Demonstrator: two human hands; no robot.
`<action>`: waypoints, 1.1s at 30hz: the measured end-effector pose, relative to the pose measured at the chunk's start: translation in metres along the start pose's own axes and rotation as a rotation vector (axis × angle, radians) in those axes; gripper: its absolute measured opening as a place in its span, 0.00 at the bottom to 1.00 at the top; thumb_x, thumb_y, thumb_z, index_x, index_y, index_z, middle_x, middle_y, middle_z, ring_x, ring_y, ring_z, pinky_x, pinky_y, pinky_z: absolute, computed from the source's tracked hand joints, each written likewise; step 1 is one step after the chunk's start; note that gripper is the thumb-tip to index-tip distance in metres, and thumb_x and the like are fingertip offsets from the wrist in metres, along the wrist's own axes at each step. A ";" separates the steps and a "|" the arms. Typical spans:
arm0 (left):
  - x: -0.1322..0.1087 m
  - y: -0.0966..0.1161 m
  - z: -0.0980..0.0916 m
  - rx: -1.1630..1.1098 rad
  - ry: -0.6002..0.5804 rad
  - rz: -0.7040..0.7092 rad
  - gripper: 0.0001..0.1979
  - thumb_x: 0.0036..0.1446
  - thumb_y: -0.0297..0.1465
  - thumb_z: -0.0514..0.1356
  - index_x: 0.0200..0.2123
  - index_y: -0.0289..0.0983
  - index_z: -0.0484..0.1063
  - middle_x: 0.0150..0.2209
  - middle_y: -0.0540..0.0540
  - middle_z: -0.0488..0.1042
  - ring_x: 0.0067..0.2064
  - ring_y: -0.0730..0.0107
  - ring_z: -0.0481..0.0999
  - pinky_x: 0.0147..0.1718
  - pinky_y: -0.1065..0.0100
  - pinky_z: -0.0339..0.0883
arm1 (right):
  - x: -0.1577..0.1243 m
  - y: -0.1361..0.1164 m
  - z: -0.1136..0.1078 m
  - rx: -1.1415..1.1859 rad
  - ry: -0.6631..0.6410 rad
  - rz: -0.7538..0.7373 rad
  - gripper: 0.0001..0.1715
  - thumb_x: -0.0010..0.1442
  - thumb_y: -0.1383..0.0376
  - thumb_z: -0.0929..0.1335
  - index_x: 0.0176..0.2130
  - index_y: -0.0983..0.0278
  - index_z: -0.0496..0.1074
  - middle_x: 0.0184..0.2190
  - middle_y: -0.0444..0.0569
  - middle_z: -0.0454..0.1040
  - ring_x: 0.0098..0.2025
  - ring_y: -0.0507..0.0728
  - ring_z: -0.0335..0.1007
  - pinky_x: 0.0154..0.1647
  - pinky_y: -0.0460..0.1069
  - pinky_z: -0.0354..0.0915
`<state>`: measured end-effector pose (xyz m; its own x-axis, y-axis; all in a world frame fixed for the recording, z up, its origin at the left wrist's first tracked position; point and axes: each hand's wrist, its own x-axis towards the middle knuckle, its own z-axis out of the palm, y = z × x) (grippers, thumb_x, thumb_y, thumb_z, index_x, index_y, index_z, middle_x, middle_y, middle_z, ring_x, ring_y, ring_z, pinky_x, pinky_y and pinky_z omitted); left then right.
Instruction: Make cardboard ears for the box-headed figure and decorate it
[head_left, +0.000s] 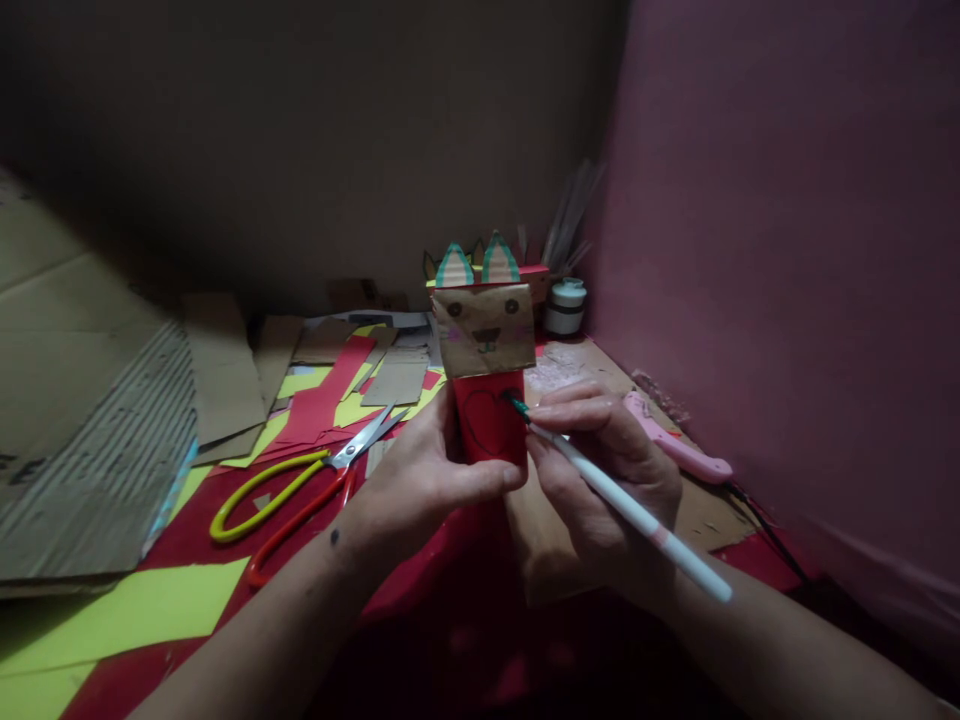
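My left hand [420, 460] is wrapped round the red lower body of an upright paper puppet [491, 415]. Its boxy brown head has drawn eyes, a mouth, pink cheeks and two pointed ears edged in green. A dark curved outline, like part of a heart, is drawn on the red front. Between the thumb and fingers of my right hand [607, 460] is a white marker [637, 515], its dark green tip touching or very near the right end of that outline. Left of my left hand lie open scissors [345, 457] with one yellow and one red handle.
Cardboard pieces [225, 365], red paper strips [330, 395] and yellow paper [127, 610] cover the left side. A pink glue gun [679, 440] with a cord lies at right by the wall. A white jar [566, 308] and clear sticks [570, 220] stand behind.
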<state>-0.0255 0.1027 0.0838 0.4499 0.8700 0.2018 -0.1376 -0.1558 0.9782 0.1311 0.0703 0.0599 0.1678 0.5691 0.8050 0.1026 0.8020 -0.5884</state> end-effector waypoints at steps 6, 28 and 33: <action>0.001 -0.001 0.000 -0.031 -0.015 0.018 0.30 0.46 0.22 0.70 0.55 0.40 0.72 0.53 0.45 0.80 0.55 0.52 0.79 0.49 0.64 0.73 | 0.000 -0.002 -0.001 0.019 -0.063 0.000 0.16 0.59 0.78 0.70 0.42 0.59 0.78 0.37 0.44 0.73 0.40 0.54 0.71 0.40 0.52 0.68; -0.001 -0.002 -0.001 -0.035 -0.019 0.001 0.27 0.46 0.24 0.71 0.51 0.40 0.73 0.49 0.48 0.81 0.54 0.54 0.78 0.46 0.66 0.72 | 0.002 -0.001 0.003 0.039 0.018 -0.003 0.16 0.60 0.79 0.69 0.41 0.60 0.77 0.36 0.43 0.72 0.40 0.52 0.71 0.40 0.50 0.67; -0.001 -0.001 -0.001 -0.040 -0.021 0.002 0.27 0.46 0.24 0.72 0.51 0.40 0.72 0.48 0.48 0.81 0.53 0.56 0.79 0.46 0.67 0.71 | 0.002 -0.001 0.001 0.029 0.007 0.000 0.14 0.60 0.78 0.69 0.42 0.62 0.76 0.36 0.44 0.71 0.39 0.52 0.70 0.39 0.50 0.66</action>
<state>-0.0264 0.1019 0.0828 0.4677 0.8598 0.2047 -0.1733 -0.1379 0.9752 0.1309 0.0709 0.0625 0.1752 0.5681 0.8041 0.0736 0.8069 -0.5861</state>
